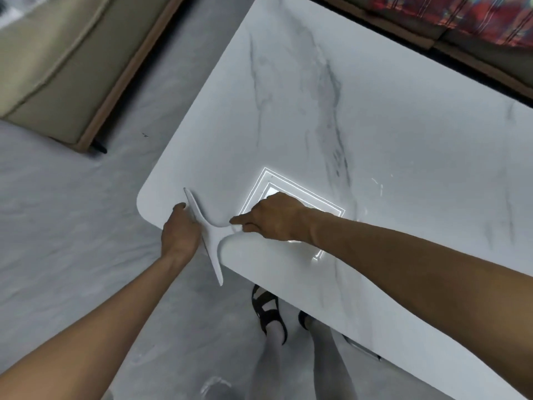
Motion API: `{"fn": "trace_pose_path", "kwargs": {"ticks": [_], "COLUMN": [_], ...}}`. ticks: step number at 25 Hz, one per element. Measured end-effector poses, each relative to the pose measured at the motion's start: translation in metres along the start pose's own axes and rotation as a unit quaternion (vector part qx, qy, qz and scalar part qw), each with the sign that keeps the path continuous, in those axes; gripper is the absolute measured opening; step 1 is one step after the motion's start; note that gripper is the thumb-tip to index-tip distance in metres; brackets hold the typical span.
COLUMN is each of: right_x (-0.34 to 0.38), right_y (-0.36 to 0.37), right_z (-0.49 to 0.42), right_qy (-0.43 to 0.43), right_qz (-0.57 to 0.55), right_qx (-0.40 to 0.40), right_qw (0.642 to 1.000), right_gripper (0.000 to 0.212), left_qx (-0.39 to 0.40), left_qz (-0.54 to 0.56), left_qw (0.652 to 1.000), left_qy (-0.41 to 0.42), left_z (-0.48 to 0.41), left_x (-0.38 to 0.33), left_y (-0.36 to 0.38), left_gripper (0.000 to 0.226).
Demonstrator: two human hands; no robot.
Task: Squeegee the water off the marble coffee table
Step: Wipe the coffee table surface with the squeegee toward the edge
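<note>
The squeegee [212,230] was at the near left corner of the marble bench [375,125], with its long blade lying across the rounded edge, so that the near end of the blade hung out over the grey floor [72,220]. The right hand [274,220] was clamped on the short handle, with the fingers curled round its end. The left hand [180,229] was just outside the bench edge, pressed against the outer side of the blade. Its fingers were hidden behind the blade, so I cannot tell whether they held it or only touched it.

It seemed the stroke was at its end, where the water should leave the bench. To do this well, the right hand should keep the blade flat against the marble with even pressure up to the very edge, and lift only after the rubber has passed over it. The left hand could steady the blade or catch the drip, but it should not tilt it.

A few small bright marks [378,186], maybe drops, lay further right, near the reflected lamp [331,207]. The next stroke probably should begin there.
</note>
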State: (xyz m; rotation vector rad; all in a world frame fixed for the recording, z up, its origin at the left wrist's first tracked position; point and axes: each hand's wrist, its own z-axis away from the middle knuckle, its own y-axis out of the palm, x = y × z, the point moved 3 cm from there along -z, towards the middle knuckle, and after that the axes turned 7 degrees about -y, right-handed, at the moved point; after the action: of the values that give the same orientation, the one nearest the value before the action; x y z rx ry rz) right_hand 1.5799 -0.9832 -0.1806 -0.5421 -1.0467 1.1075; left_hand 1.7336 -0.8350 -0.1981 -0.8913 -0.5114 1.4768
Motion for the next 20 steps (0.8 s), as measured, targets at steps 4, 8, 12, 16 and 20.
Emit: {"fn": "trace_pose_path", "kwargs": {"ticks": [4,8,12,16,20], "right_x": [-0.055,-0.119,-0.137,-0.129,-0.091], "right_y": [-0.009,-0.005,0.032,0.044,0.025], "right_z": [0.031,0.123,0.226,0.298,0.261], "right_qy": [0.102,0.272,0.383,0.463,0.39], "right_qz": [-0.042,-0.112,-0.125,-0.121,-0.161], "right_qx": [-0.065,-0.127,-0.132,-0.14,-0.172], "right_qw": [0.992,0.947,0.906,0.867,0.89], "right_gripper": [0.041,0.038,0.039,0.044,0.041], "left_qx": [0.057,0.119,0.16,0.157,0.112], "left_qz": [-0.059,-0.114,-0.17,-0.16,-0.062], "left_qw": [0.993,0.971,0.951,0.954,0.977], "left_qy": [0.081,0.174,0.205,0.2,0.169], "left_z": [0.012,0.034,0.049,0.054,0.051], "left_x": [-0.011,-0.05,-0.081,-0.089,-0.073], "left_y": [0.021,0.055,0.083,0.085,0.066], "left_gripper": [0.054,0.055,0.048,0.045,0.043]}}
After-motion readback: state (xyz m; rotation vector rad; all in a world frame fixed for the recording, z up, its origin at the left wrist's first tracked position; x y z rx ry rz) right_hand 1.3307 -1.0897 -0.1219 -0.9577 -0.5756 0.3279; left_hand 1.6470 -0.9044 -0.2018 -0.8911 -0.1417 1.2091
